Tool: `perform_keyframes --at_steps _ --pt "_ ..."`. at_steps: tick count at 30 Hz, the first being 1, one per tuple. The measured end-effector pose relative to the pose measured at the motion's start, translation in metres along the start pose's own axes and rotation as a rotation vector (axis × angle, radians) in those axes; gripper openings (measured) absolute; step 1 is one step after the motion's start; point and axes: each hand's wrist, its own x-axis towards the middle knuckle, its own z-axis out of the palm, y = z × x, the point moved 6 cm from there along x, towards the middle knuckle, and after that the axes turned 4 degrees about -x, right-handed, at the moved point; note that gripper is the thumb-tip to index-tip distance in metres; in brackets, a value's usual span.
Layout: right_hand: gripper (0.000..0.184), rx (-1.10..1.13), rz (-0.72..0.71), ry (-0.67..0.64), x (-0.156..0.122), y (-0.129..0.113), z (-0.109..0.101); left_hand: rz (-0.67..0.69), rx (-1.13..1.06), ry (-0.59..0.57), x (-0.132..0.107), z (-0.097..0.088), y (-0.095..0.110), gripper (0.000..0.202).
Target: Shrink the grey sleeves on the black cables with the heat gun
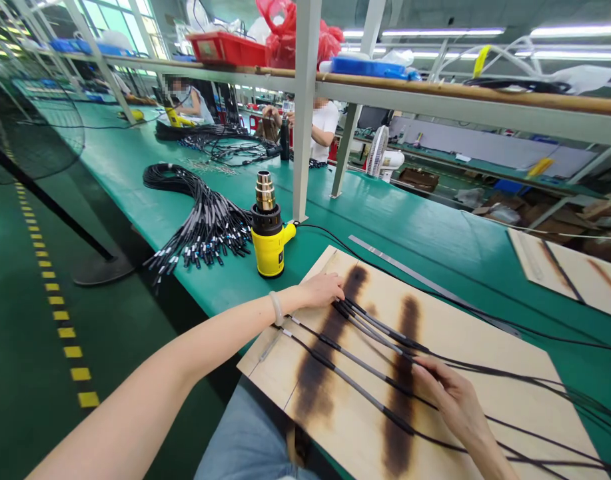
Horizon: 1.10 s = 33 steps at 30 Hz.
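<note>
Several thin black cables (365, 363) lie side by side across a scorched wooden board (450, 333) on the green bench. My left hand (321, 291) rests flat on the board's near left part, fingers stretched over the cable ends. My right hand (448, 399) lies further right on the board, its fingertips pressed on the cables at a dark burn stripe. A pale bracelet (276, 308) circles my left wrist.
A yellow heat gun (269, 237) stands upright left of the board beside a bundle of black cables (205, 223). A metal ruler (400, 268) and a post (305, 113) lie behind. A second board (570, 270) is at the right. Other people work at the far end.
</note>
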Motion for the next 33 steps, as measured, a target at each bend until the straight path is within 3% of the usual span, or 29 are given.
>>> perform_keyframes --at_steps 5,12,21,27,33 --pt "0.033 -0.015 -0.040 -0.074 -0.007 -0.001 0.002 0.014 -0.094 -0.006 -0.012 -0.014 0.005 0.018" --pt "0.029 -0.185 -0.177 -0.056 -0.015 0.009 0.009 -0.049 -0.218 0.067 -0.058 -0.035 0.007 0.014" --pt "0.022 -0.272 -0.314 -0.092 -0.014 0.010 0.026 -0.117 -0.233 -0.020 -0.091 -0.023 -0.005 0.022" --pt "0.025 -0.240 -0.325 -0.118 -0.011 -0.006 0.034 -0.146 -0.261 -0.011 -0.099 -0.024 -0.012 0.024" --pt "0.019 -0.280 -0.371 -0.137 -0.012 -0.004 0.034 -0.136 -0.239 -0.052 -0.099 -0.024 -0.011 0.026"
